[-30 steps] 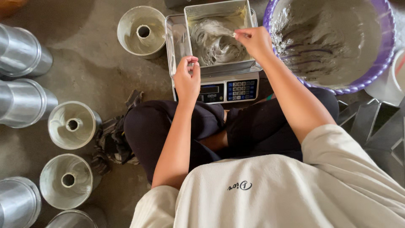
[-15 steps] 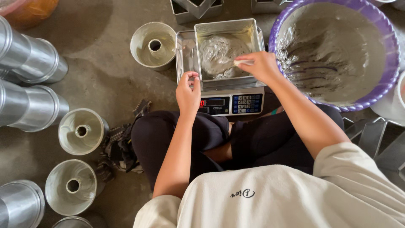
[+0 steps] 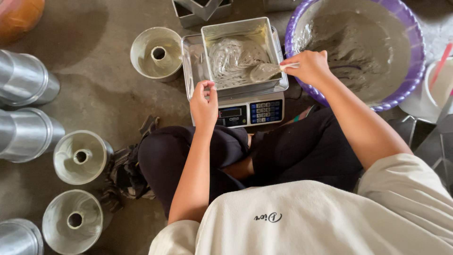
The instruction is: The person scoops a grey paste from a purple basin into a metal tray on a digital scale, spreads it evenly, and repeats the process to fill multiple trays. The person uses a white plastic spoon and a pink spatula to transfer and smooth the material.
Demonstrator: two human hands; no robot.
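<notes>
Square metal baking tin (image 3: 240,33), part-filled w/ grey batter (image 3: 233,59), sits on the steel pan of a digital weighing scale (image 3: 250,111), straight ahead of the seated person's knees. Pale spoon/ladle (image 3: 266,72) lies bowl-down in the tin's right half; its long axis runs left-right, handle pointing right toward the big purple plastic basin of grey batter (image 3: 415,56), just beside the scale. Right hand (image 3: 309,68) is closed round the handle end, over the gap btwn tin & basin, so it's the nearer hand to both. Left hand (image 3: 204,101) is at the scale pan's near-left edge, fingers curled in a narrow pinch; can't tell if it holds anything. Further left on the concrete floor: round metal tube moulds (image 3: 155,52), (image 3: 80,156), (image 3: 71,219).
</notes>
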